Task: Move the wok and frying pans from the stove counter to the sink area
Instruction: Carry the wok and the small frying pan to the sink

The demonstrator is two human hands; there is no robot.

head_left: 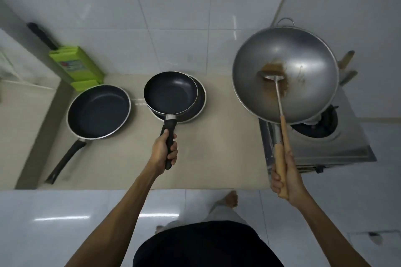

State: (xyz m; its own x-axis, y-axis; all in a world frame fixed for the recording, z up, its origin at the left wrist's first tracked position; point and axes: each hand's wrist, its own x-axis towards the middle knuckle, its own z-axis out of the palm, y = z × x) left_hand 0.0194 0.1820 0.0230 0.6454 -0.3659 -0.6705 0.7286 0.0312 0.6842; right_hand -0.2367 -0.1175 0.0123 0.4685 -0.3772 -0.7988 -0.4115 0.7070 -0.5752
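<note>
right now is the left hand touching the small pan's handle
Touching. The head view shows the left hand wrapped around the black handle of the small pan, fingers curled over it with no gap.

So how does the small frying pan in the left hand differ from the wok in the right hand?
The small frying pan is black, shallow and clean inside; the wok is bare grey metal, much wider and deeper, with brown residue and a spatula in it. The pan's handle is black plastic; the wok's is wooden. The left hand holds the pan over another pan; the right hand holds the wok tilted above the burner, gripping the spatula handle too. Both are round and held by their long handles.
</note>
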